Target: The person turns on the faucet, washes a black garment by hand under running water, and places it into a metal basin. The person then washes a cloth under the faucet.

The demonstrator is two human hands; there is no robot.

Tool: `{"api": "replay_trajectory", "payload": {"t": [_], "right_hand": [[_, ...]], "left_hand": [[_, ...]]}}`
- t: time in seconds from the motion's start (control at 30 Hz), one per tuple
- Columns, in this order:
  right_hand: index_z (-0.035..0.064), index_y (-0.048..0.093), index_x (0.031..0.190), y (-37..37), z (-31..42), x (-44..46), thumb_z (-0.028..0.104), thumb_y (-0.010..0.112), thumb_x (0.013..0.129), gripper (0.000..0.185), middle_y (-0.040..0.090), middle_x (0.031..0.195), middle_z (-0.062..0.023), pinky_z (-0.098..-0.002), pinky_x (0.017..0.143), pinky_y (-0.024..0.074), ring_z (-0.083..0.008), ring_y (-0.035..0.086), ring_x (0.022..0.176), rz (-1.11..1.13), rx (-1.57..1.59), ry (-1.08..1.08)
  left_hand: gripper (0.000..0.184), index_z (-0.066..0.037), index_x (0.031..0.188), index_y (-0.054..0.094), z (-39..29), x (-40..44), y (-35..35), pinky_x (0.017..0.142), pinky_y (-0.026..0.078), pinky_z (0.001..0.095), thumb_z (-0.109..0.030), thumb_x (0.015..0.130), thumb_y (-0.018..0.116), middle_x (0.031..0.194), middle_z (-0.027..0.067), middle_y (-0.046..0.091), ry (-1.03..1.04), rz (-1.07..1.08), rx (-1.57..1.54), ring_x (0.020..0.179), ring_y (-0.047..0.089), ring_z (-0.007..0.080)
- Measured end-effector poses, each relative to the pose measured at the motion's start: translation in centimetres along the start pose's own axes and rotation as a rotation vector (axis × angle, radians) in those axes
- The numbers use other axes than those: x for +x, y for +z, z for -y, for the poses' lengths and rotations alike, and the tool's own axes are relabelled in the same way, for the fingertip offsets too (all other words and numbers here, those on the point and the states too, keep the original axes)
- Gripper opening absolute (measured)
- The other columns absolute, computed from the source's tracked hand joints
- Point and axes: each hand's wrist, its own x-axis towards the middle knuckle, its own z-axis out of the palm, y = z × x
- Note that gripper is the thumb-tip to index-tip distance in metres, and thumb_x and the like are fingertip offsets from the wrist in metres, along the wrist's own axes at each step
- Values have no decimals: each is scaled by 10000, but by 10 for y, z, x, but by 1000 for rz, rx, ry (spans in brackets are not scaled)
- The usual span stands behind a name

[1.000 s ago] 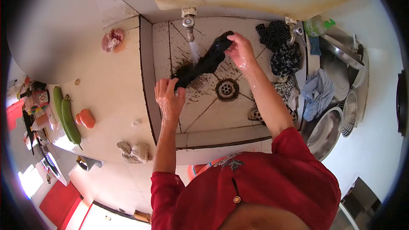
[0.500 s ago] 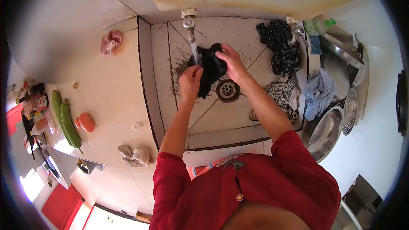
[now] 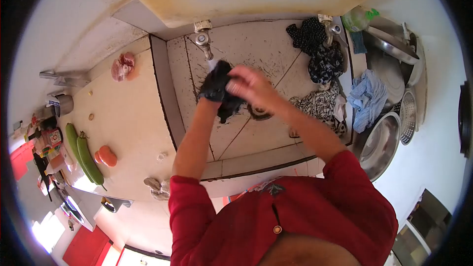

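Water [image 3: 212, 63] runs from a silver metal tap [image 3: 202, 38] at the far edge of our white tiled sink [image 3: 268, 39] down to a limp, wet black cloth [image 3: 229, 109], which is in the sink's left half, near the round dark-rimmed drain [image 3: 259, 113]. We have the left hand [image 3: 214, 83] covered by that cloth down to the wrist, so we cannot tell how its fingers stand. We hold the right hand [image 3: 251, 86] right beside it, the two hands nearly together; blur keeps us from telling whether it grips. Along the sink's right edge we see crumpled black-and-white patterned cloths [image 3: 322, 102]. On the cream-coloured table [image 3: 125, 123] beyond the left edge, raw pink meat [image 3: 123, 66] lies near the far end.
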Motion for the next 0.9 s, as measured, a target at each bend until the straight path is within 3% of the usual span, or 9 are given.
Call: {"api": "replay_trajectory", "payload": {"t": [0.1, 0.17, 0.37, 0.47, 0.53, 0.6, 0.67, 0.87, 0.9], "right_hand": [[-23, 638, 1079, -86, -60, 37, 205, 676, 880, 305, 675, 886, -121, -321, 752, 497, -187, 634, 830, -360, -233, -33], [-21, 648, 1084, -110, -74, 61, 225, 687, 877, 323, 682, 897, -133, -339, 769, 503, -207, 642, 843, -397, -146, -16], [24, 690, 999, -72, -132, 114, 277, 717, 863, 289, 703, 932, -138, -415, 795, 512, -270, 669, 911, -660, -286, -309], [20, 708, 900, -67, -158, 74, 347, 689, 877, 329, 703, 875, -149, -410, 762, 527, -287, 674, 846, -515, -595, 204], [14, 688, 686, -46, -191, 43, 442, 632, 903, 483, 678, 683, -134, -401, 647, 543, -268, 667, 645, -367, -911, 252], [28, 628, 524, -26, -198, 21, 493, 579, 925, 615, 596, 491, -96, -383, 500, 517, -222, 591, 440, -208, -545, 593], [-6, 623, 573, -12, -202, 14, 434, 614, 914, 556, 607, 509, -101, -352, 425, 486, -192, 583, 413, -300, -258, 636], [27, 608, 498, 0, -181, 25, 382, 612, 931, 560, 589, 475, -92, -328, 413, 480, -168, 569, 400, -305, -223, 694], [25, 610, 505, 2, -182, 28, 351, 625, 927, 534, 601, 492, -98, -324, 411, 478, -168, 575, 407, -281, -255, 696]], "left_hand": [[164, -66, 1034, 641, -54, -74, 79, 731, 551, 329, -184, 928, 599, 880, 64, 669, -126, -643, 15, 762, 629, 181], [281, -36, 1147, 603, -67, -108, 24, 602, 532, 284, -192, 914, 625, 931, 54, 630, -196, -382, 55, 754, 601, 160], [347, -53, 1229, 585, -50, -95, -38, 574, 518, 276, -113, 893, 643, 1120, 121, 576, 317, -990, 7, 743, 613, 186], [355, -37, 1212, 594, -12, -88, -33, 638, 531, 300, -80, 867, 665, 1172, 138, 550, 378, -991, 863, 809, 617, 183], [447, -59, 1210, 599, -1, -69, -21, 802, 518, 369, -86, 786, 738, 1143, 138, 566, 521, -780, 1153, 946, 599, 289], [443, -71, 1169, 610, 8, -54, -9, 832, 500, 389, -101, 755, 765, 1117, 135, 584, 523, -598, 1496, 983, 580, 331], [390, -77, 1100, 621, 21, -37, -10, 819, 492, 404, -108, 742, 773, 1086, 131, 604, 384, -513, 1747, 987, 571, 345], [278, -97, 908, 577, 8, -18, -12, 740, 486, 419, -171, 739, 786, 917, 95, 615, -129, -526, 1318, 951, 580, 306], [266, -99, 909, 579, 9, -19, -21, 723, 486, 418, -174, 750, 778, 895, 97, 613, -55, -536, 1320, 911, 589, 301]]}}
